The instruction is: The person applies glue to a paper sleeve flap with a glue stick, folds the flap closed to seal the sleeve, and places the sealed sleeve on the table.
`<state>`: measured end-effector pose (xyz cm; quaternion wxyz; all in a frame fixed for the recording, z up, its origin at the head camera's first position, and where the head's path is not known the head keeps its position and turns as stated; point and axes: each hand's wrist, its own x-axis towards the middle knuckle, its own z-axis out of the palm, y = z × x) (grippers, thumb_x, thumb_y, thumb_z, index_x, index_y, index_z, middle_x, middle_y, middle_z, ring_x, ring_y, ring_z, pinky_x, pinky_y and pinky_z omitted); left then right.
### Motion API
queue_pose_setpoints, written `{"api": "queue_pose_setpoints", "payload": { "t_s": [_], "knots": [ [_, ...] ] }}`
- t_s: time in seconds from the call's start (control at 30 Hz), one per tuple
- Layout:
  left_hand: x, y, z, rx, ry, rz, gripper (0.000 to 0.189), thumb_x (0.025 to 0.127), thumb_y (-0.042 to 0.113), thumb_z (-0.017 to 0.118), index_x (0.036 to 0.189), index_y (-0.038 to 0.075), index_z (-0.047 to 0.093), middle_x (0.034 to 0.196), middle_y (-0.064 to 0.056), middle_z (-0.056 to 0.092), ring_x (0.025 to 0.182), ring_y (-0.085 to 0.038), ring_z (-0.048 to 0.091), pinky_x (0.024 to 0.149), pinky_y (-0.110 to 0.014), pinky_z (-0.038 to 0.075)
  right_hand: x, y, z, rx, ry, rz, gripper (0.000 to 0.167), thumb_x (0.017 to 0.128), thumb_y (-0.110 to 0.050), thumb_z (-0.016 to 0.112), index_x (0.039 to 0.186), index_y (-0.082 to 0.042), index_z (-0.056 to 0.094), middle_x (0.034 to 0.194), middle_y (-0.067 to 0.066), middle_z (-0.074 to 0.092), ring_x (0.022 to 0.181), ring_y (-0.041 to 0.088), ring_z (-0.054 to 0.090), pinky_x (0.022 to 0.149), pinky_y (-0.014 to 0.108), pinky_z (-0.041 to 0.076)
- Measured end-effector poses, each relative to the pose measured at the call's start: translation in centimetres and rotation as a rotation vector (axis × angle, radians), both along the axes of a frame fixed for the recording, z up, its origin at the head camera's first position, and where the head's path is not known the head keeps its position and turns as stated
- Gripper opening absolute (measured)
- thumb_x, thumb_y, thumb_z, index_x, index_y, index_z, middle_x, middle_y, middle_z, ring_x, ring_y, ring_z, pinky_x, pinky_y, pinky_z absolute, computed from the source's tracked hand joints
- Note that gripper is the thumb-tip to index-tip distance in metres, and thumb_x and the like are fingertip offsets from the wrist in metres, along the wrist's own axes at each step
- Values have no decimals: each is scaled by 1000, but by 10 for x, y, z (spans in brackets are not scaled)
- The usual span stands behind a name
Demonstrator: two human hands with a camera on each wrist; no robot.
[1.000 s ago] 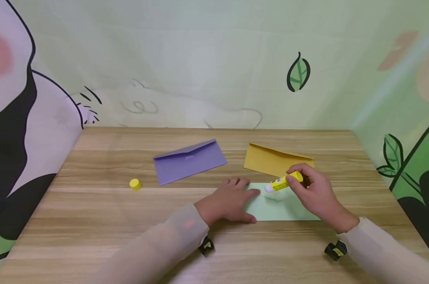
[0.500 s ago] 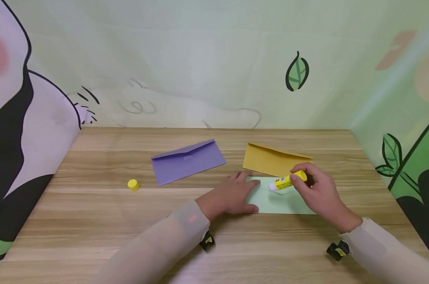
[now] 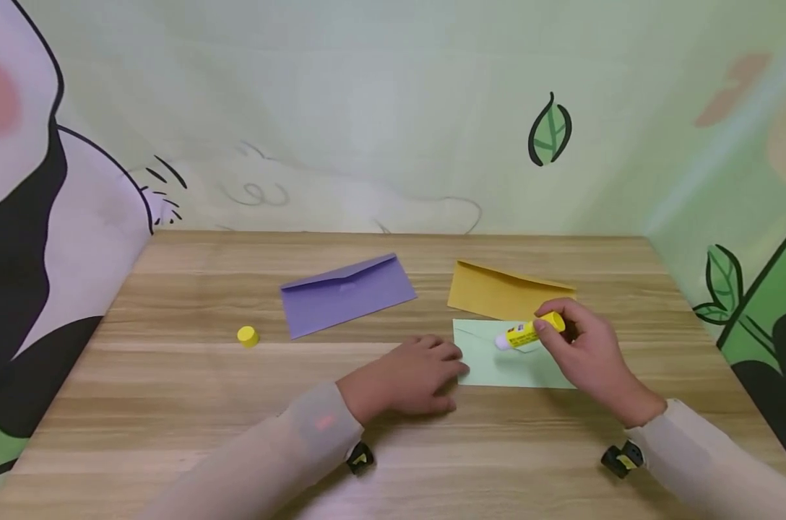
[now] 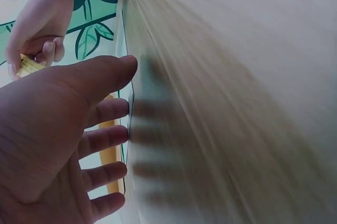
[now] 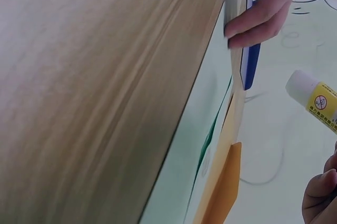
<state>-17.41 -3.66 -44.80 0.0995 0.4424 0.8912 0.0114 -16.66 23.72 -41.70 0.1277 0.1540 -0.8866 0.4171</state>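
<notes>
A pale green envelope (image 3: 490,370) lies flap side up on the table, its flap folded over. At its left edge is my left hand (image 3: 415,377), palm down, fingers spread and slightly bent; in the left wrist view the fingers (image 4: 105,138) grip nothing. My right hand (image 3: 588,354) pinches an uncapped yellow glue stick (image 3: 524,334) between thumb and fingers, its white end pointing left. The right wrist view shows that glue stick (image 5: 322,103) held apart from the envelope (image 5: 197,97). The right hand hides the envelope's right end.
A purple envelope (image 3: 350,297) lies at the back left, a yellow envelope (image 3: 490,292) just behind the green one. The glue stick's yellow cap (image 3: 247,336) sits on the wooden table (image 3: 191,404) at left. A printed cloth backdrop (image 3: 367,108) rises behind.
The green envelope has moved away from me, towards the yellow one, and its flap now lies flatter. My left hand has since drawn back leftward to its edge. The right hand keeps the glue stick.
</notes>
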Motion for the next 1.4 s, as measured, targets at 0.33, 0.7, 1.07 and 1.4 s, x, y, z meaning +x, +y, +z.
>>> {"api": "queue_pose_setpoints", "payload": {
  "t_s": [0.33,0.7,1.07,1.4],
  "knots": [
    [-1,23,-8,-14,-1,-17,60,98,53,53,152,28,43,158,4,38,146,-25,35,117,-48,32,2,-1,-1,-1,-22,2,15,95,-8,67,110,-5,65,84,5,57,64,14,50,53,20,43],
    [8,60,-6,-66,57,-71,62,97,60,52,152,35,41,154,7,39,139,-20,38,113,-41,35,2,-2,5,-1,0,-9,15,95,-8,67,109,-5,65,83,4,58,63,10,52,53,19,45],
    [4,69,2,-116,-8,-28,67,95,64,51,155,39,33,162,11,30,147,-18,30,118,-43,30,0,0,6,14,-2,-4,14,95,-8,67,110,-7,65,84,6,58,63,11,52,52,20,44],
    [8,72,0,-106,-18,-45,63,97,57,50,155,41,32,163,12,26,148,-17,27,118,-43,29,-2,-1,7,-12,-9,-3,16,96,-8,66,112,-6,65,88,5,59,66,11,54,54,19,46]
  ]
}}
